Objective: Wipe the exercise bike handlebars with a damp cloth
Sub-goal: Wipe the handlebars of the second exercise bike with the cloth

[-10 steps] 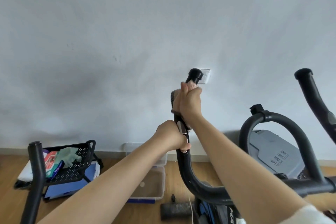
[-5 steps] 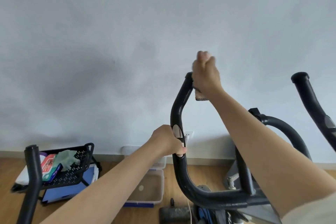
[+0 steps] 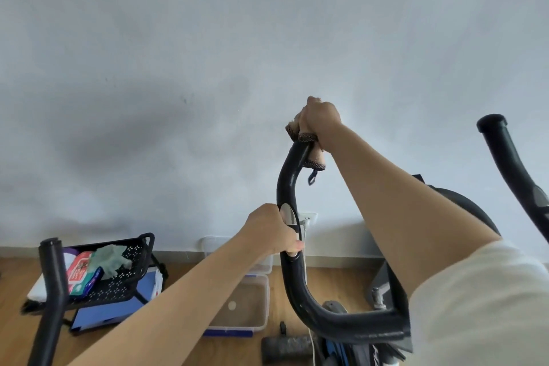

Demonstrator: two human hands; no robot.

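Right hand (image 3: pixel 322 122): my grip is clamped over a brown, mesh-edged cloth (image 3: pixel 315 155), wrapped round the top end of the black curved tubular handlebar (image 3: pixel 287 187). Cloth corners stick out left of my fist and hang below it, a small dark loop dangling from the lower edge.

Left hand (image 3: pixel 271 230): my grip is closed round the same handlebar lower down, just at its oval silver sensor plate (image 3: pixel 287 213).

Handlebar, continued: bends below my left hand and runs right as a black crossbar, passing behind my right forearm and pale sleeve (image 3: pixel 481 306).

Second black handlebar (image 3: pixel 511 163): at far right, well apart, untouched.

Black upright post (image 3: pixel 53 291): lower left edge.

Black perforated metal rack (image 3: pixel 118 279): on the wooden floor (image 3: pixel 184 270) at left, holding a pale green crumpled rag (image 3: pixel 111 260) and a red-and-blue packet (image 3: pixel 81 275).

Clear plastic lidded box (image 3: pixel 246 303): on the floor between rack and bike, against the grey wall (image 3: pixel 208 53).
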